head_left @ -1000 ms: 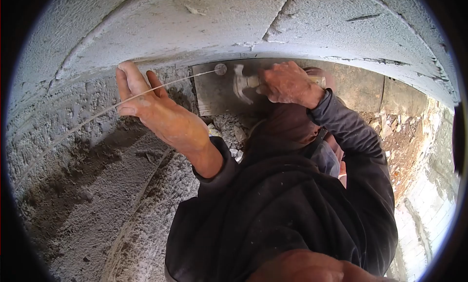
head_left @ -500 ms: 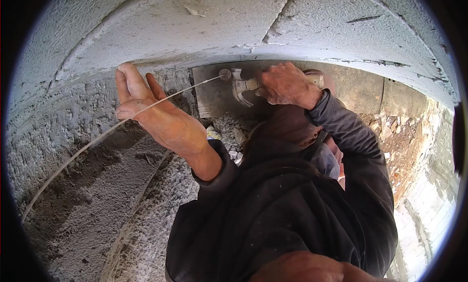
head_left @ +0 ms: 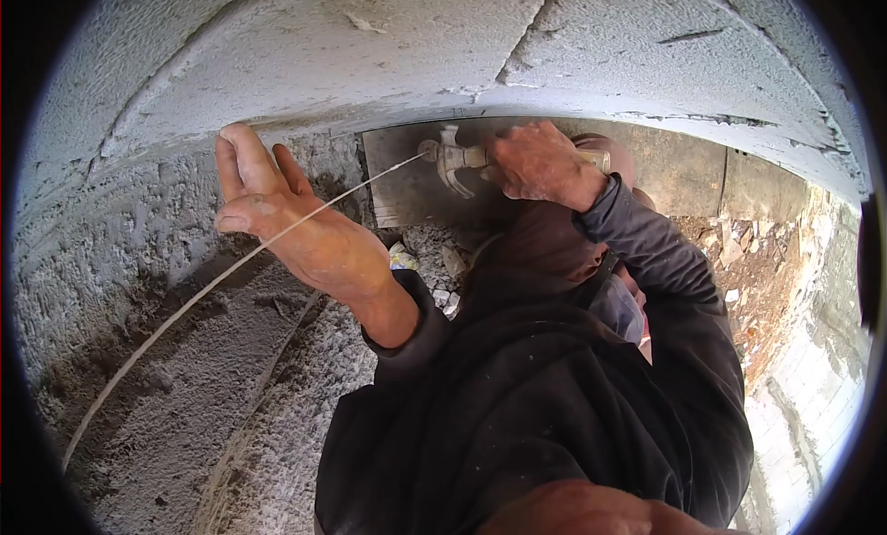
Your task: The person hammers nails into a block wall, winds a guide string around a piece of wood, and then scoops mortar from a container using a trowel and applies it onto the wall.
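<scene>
My right hand (head_left: 547, 168) is wrapped round the handle of a claw hammer (head_left: 453, 162), its metal head pointing left. A thin pale cord (head_left: 185, 309) runs from the lower left, across my left wrist, up to the round face of the hammer head. Whether it is tied there or only passes it, I cannot tell. Raised by the rough wall base, my left hand (head_left: 300, 216) has its fingers apart and holds nothing. Behind the hammer lies a dark flat board (head_left: 397, 184) along the foot of the wall.
A pale block wall (head_left: 407, 45) with open joints curves across the top. Grey rough mortar ground (head_left: 176, 424) spreads at lower left. Rubble (head_left: 448, 299) sits below the board, and more broken pieces (head_left: 735, 244) lie at right beside a light wall (head_left: 813, 378).
The hammer head has shifted slightly downward and right, now meeting the round end at the cord. The cord's lower part has swung a little right. My left hand stays almost still.
</scene>
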The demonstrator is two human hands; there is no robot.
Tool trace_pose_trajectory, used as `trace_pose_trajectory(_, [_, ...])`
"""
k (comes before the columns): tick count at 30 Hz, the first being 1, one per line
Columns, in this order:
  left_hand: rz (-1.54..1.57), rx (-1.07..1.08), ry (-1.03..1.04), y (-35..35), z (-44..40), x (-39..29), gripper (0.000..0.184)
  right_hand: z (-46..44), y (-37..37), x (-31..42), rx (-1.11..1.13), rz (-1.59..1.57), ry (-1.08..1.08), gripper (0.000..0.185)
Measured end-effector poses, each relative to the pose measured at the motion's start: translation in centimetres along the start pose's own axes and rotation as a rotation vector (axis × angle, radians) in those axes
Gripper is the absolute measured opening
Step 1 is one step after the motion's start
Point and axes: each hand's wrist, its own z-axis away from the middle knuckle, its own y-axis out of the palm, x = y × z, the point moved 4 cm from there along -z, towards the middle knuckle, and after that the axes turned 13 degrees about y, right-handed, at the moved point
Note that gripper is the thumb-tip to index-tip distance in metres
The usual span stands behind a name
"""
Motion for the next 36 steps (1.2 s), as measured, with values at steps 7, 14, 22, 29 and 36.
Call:
trace_pose_trajectory(7, [-0.027,-0.008,0.012,0.1,0.1,-0.1,0.101,-0.2,0.0,-0.3,0.032,-0.001,0.035,0.028])
trace_pose_trajectory(14, [-0.061,0.003,0.021,-0.5,-0.1,0.2,0.096,3.7,-0.4,0.2,0.097,0.040,-0.023,0.035])
trace_pose_trajectory(22, [-0.037,0.018,0.107,-0.9,-0.1,1.1,0.090,18.4,0.2,0.6,-0.049,-0.709,0.198,0.036])
trace_pose_trajectory(29, [0.016,0.039,0.068,-0.9,0.0,0.6,0.085,28.4,3.2,1.3,0.141,-1.797,0.530,0.022])
trace_pose_trajectory(36, [0.233,-0.083,-0.079,-5.6,2.7,-5.0,0.073,33.7,-9.7,1.1,0.017,-1.713,0.467,0.024])
